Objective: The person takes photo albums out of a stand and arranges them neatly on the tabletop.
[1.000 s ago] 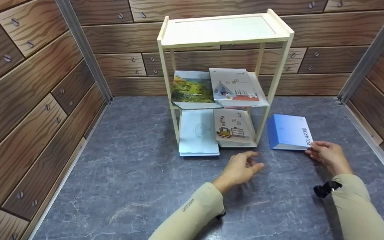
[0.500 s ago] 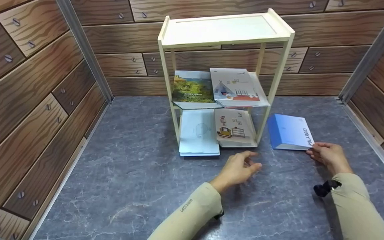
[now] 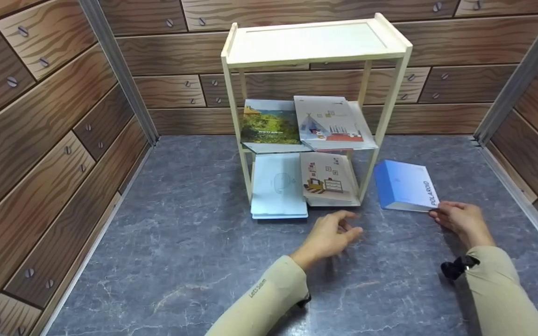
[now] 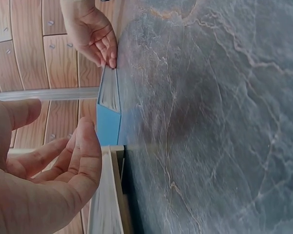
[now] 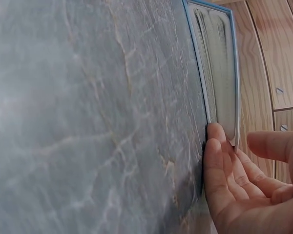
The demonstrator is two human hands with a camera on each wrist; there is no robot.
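Observation:
In the head view a blue photo album [image 3: 407, 184] marked POLAROID lies on the grey marbled table, just right of a small wooden shelf [image 3: 313, 44]. My right hand [image 3: 465, 221] touches the album's near right corner with its fingertips. In the right wrist view the fingers [image 5: 216, 168] meet the page-edge side, while the thumb stands a little apart from the cover. My left hand [image 3: 329, 235] holds nothing. It hovers in front of the shelf with its fingers loosely bent and thumb spread, as the left wrist view also shows.
On the middle tier lie a landscape-covered album [image 3: 271, 123] and a tent-picture album [image 3: 329, 123]. Below them are a pale blue album [image 3: 279, 182], jutting past the front edge, and a room-picture album [image 3: 329, 182]. Wood-patterned walls [image 3: 171, 91] enclose the table [image 3: 166, 261].
The blue album has turned slightly clockwise at the right hand's fingertips. My left hand has drifted slightly left, holding nothing. The shelf and its albums have stayed in place.

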